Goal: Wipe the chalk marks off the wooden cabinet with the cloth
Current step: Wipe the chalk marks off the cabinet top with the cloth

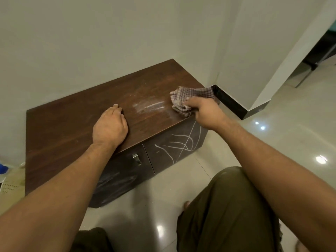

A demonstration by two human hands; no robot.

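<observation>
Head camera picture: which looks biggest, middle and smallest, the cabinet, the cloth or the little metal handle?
1. cabinet, by far the largest.
2. cloth, bunched in the right hand.
3. handle, a small metal piece on the cabinet's front.

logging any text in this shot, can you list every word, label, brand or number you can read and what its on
None: no readable word, label, brand or number shows in the head view.
The chalk marks on the wooden cabinet's right door are loose scribbled lines, not letters.
The chalk smear on its top is only a smudge.
The cloth in the right hand shows a check weave, no tag.
</observation>
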